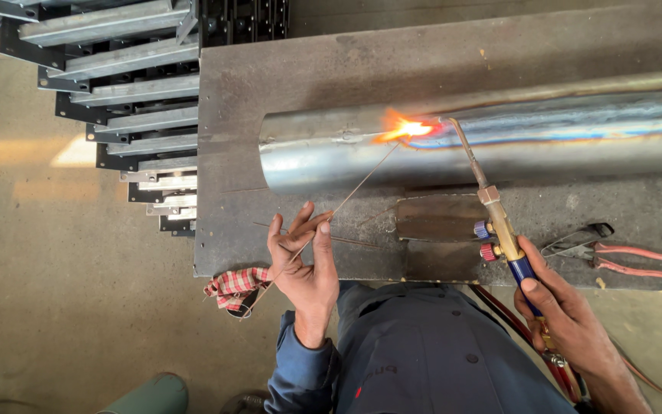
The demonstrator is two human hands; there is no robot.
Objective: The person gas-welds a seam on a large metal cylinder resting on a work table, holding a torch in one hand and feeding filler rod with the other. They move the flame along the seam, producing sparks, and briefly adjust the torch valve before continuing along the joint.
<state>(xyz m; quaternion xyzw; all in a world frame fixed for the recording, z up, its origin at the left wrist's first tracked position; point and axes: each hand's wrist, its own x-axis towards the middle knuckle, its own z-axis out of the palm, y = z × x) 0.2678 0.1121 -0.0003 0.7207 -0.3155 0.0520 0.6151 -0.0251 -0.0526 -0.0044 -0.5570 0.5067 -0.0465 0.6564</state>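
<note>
Grey steel surface over a concrete floor, with stacked metal channels off its left end. Shiny sheet-metal pipe lying lengthwise on the surface, seam up, flame bright near its left end. Left hand pinching a thin filler rod between thumb and fingertips, tip angled up toward the glow. Right hand closed around the blue grip of the gas torch, nozzle aimed at the seam. Red-handled pliers lying just right of the torch, checked rag hanging at the near edge. Best kept steady: rod tip just at the flame's edge, torch moving evenly along the seam; actual contact of rod and pipe hard to tell through the glare.
</note>
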